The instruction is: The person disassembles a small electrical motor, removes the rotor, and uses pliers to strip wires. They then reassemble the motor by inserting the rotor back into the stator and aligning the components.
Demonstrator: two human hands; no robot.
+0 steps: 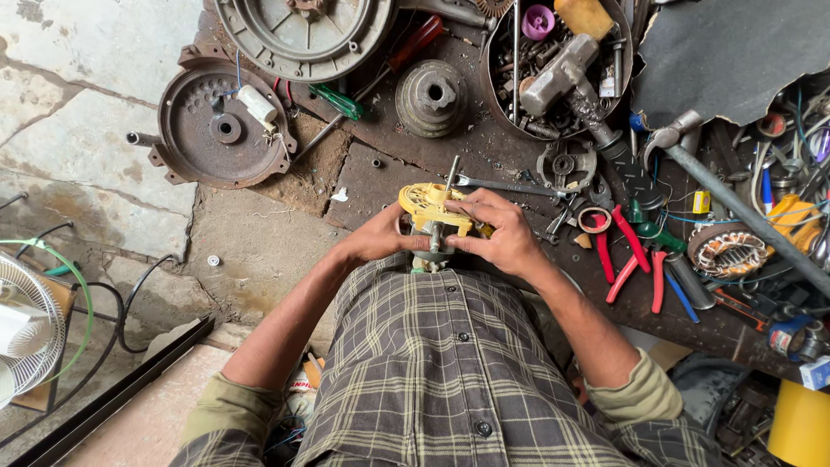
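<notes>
A yellow plastic fan part [430,206] with a metal shaft through it is held close in front of my chest, over the dirty workbench. My left hand [381,235] grips it from the left and underneath. Wrapped over its right side is my right hand [499,232], fingers curled on the yellow rim and thumb near the shaft. The shaft sticks up toward a wrench [506,184] lying on the bench. The lower end of the part is hidden behind my hands and plaid shirt.
Round rusty motor covers [214,128] and a stepped pulley [430,95] lie at the back left. A bowl of tools and a hammer [558,73] stand behind; red pliers [629,255] and a copper-wound stator [731,251] lie right. A white fan guard [26,333] stands far left.
</notes>
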